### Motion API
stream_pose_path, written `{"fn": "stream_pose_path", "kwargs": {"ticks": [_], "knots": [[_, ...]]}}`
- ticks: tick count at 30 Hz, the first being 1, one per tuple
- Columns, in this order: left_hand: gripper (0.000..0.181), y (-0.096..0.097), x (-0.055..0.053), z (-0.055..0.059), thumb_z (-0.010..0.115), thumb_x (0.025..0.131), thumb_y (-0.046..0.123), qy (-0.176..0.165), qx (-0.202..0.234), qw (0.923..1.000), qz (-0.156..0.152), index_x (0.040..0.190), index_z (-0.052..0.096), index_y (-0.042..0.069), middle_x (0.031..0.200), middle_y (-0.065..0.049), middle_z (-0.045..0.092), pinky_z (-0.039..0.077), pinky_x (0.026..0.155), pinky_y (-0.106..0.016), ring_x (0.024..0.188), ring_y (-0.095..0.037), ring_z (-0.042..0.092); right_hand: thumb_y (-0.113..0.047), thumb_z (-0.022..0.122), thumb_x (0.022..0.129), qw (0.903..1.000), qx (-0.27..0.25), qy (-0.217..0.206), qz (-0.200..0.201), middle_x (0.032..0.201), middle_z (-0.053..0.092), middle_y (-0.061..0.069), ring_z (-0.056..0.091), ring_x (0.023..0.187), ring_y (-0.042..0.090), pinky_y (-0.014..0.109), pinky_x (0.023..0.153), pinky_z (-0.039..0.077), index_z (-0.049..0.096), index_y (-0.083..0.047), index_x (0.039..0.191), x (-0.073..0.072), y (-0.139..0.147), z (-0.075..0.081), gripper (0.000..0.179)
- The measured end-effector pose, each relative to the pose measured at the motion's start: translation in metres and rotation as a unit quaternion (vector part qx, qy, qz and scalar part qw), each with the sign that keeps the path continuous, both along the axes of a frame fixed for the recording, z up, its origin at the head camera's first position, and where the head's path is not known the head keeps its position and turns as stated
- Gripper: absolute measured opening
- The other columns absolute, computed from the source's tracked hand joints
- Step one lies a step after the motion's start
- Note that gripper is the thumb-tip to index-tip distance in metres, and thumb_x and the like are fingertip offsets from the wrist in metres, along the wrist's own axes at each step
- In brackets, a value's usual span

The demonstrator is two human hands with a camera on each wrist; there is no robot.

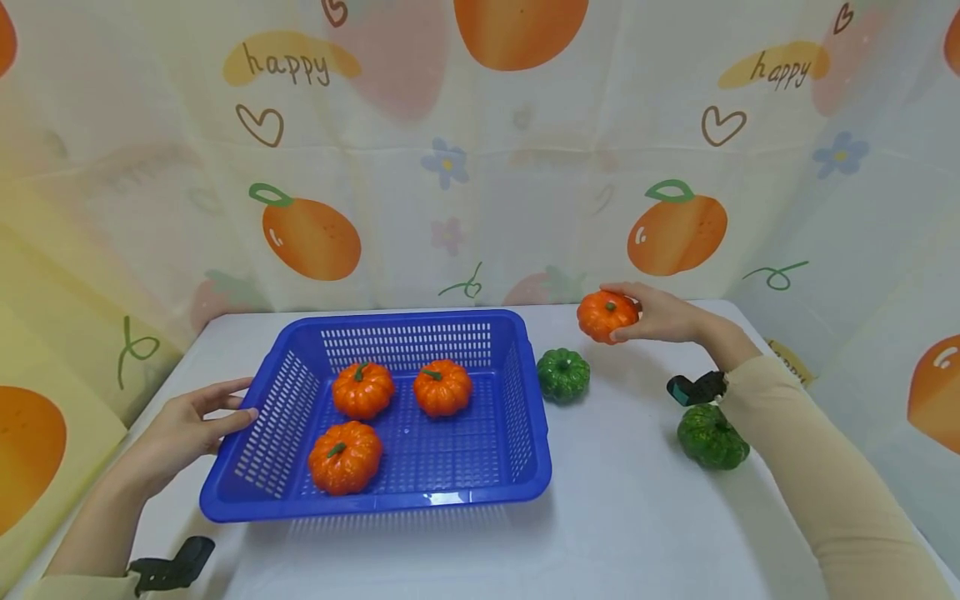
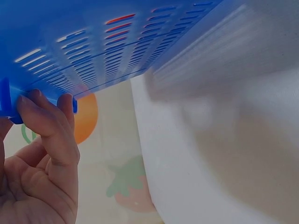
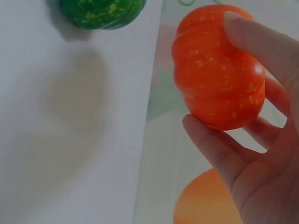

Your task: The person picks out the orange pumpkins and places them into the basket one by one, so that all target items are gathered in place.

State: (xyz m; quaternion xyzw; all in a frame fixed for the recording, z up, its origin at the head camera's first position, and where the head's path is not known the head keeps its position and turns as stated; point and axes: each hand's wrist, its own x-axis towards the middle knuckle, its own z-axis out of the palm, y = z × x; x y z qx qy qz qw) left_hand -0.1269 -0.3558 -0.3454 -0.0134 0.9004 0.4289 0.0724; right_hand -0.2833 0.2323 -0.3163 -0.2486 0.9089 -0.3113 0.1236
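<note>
My right hand (image 1: 660, 315) holds a small orange pumpkin (image 1: 606, 317) between thumb and fingers, above the back right of the table. In the right wrist view the same orange pumpkin (image 3: 217, 70) is pinched at its sides, off the white surface. At the left, my left hand (image 1: 182, 429) grips the rim of a blue plastic basket (image 1: 375, 505); the left wrist view has the fingers (image 2: 51, 126) curled at the rim. Inside the basket lie three orange pumpkins: one at the back left (image 1: 363, 392), one at the back right (image 1: 442, 388), one at the front left (image 1: 345, 460).
A green pumpkin (image 1: 563, 376) sits just right of the basket, below the held one. Another green pumpkin (image 1: 712, 437) lies farther right, beside the right forearm. The white table (image 1: 622, 533) ends at a patterned curtain (image 1: 525, 208) behind.
</note>
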Motion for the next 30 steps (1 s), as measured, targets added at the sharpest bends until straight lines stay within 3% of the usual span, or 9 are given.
{"fn": "stream_pose_path", "kwargs": {"ticks": [23,30], "knots": [[0.066,0.0,0.0,-0.001,0.057,0.092,0.031,0.002,0.003,1.0,0.0,0.142,0.028,-0.002,0.113,-0.024,0.049,0.055,0.064,-0.029,0.07,-0.015,0.063,-0.024,0.073,0.079,0.9911,0.029,0.074,0.106,0.135,0.04,0.011,0.044,0.115,0.025,0.041,0.091,0.047,0.033,-0.009,0.141,0.018,-0.043,0.036,0.075],[0.066,0.001,0.001,0.0,0.057,0.092,0.031,0.004,-0.001,1.0,0.001,0.142,0.029,-0.002,0.113,-0.024,0.05,0.054,0.064,-0.029,0.07,-0.014,0.063,-0.022,0.073,0.079,0.9886,0.031,0.074,0.127,0.133,0.041,0.011,0.045,0.114,0.024,0.038,0.089,0.048,0.032,-0.01,0.142,0.027,-0.059,0.043,0.076]]}}
